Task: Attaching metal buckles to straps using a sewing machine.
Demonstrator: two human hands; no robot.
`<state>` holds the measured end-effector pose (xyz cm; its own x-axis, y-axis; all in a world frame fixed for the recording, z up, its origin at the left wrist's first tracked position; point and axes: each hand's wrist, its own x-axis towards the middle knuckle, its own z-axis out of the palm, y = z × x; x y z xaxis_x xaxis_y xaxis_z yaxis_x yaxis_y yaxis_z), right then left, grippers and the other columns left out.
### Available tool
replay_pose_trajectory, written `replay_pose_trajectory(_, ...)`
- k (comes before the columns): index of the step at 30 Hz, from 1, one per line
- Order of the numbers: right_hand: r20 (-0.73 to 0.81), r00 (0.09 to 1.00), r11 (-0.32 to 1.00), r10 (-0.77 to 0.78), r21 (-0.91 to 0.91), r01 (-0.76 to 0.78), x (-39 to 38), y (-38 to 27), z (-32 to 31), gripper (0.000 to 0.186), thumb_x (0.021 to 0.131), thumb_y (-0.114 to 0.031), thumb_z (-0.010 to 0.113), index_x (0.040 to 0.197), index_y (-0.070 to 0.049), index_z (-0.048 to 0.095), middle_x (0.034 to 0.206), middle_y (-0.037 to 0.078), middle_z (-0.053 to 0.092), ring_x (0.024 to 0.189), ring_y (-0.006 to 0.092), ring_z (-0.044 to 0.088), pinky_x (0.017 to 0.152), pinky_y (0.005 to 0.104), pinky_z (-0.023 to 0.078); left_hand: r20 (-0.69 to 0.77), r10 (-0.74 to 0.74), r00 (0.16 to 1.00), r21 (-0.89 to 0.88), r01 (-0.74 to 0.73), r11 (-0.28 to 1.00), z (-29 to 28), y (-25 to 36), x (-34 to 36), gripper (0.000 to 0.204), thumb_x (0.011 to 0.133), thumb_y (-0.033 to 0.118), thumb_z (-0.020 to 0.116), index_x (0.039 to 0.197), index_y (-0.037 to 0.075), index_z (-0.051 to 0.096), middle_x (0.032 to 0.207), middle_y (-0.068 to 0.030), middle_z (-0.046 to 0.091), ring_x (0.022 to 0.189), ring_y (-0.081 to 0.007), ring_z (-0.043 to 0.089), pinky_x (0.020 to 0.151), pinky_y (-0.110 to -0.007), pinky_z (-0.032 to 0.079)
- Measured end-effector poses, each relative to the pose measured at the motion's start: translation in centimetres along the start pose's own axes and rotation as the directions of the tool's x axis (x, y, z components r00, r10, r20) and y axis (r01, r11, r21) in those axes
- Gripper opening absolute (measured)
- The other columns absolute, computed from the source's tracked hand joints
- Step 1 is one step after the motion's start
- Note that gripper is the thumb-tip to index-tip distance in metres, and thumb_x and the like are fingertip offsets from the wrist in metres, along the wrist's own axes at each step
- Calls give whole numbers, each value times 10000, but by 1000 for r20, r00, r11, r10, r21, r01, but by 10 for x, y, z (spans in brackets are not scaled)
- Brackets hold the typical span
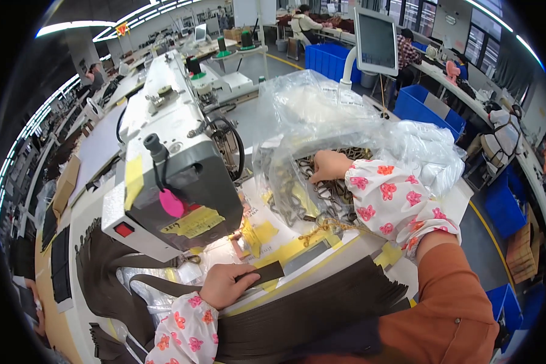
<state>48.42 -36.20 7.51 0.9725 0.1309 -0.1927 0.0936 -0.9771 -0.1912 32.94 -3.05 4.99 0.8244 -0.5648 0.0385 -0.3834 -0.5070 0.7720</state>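
My left hand point(227, 285) is closed on a dark brown fabric strap point(272, 273), pinching it between thumb and fingers just in front of the sewing machine point(176, 200). The strap's short flat end sticks out to the right of my thumb. At the open mouth of a clear plastic bag point(285, 161), my right hand point(332, 166) reaches down into a pile of bronze-coloured bent metal fittings point(327, 197). Its fingers are curled among them, and what they grip is hidden. A thick bundle of similar dark straps point(321, 303) lies across the front of the table.
More dark straps point(97, 261) hang at the left below the machine head. A looped gold-coloured cord point(327, 225) lies below the bag. Behind the bag stands a screen on a white arm point(376, 42). Blue bins point(428, 109) are on the floor at right; other people work farther back.
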Motion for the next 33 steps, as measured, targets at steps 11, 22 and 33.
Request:
replay_pose_trajectory(11,-133,988,955,-77,276,111,-29,8,-16,338,644,-231,628,840,45,625,769,210,631,729,281,623,676,352,482,-38,53,998,-42,-55,998,7,-3,-2,190,803,206,650,890,38,655,673,-122,627,587,-212,615,567,-299,465)
replay_pose_trajectory(22,-59,833,625,-549,633,457,-104,-114,33,151,796,-76,631,810,-5,499,685,19,566,615,63,511,545,210,395,-275,-171,946,-321,77,944,-7,0,4,153,849,130,571,823,-21,565,647,-1,516,621,-53,426,560,-228,377)
replay_pose_trajectory(33,-417,524,422,-742,317,849,-101,-137,86,168,775,-43,639,865,-14,500,715,105,590,584,214,596,510,274,447,-157,-160,974,-98,146,984,-4,1,3,161,793,137,582,868,-5,579,635,-149,578,498,-253,524,510,-315,421)
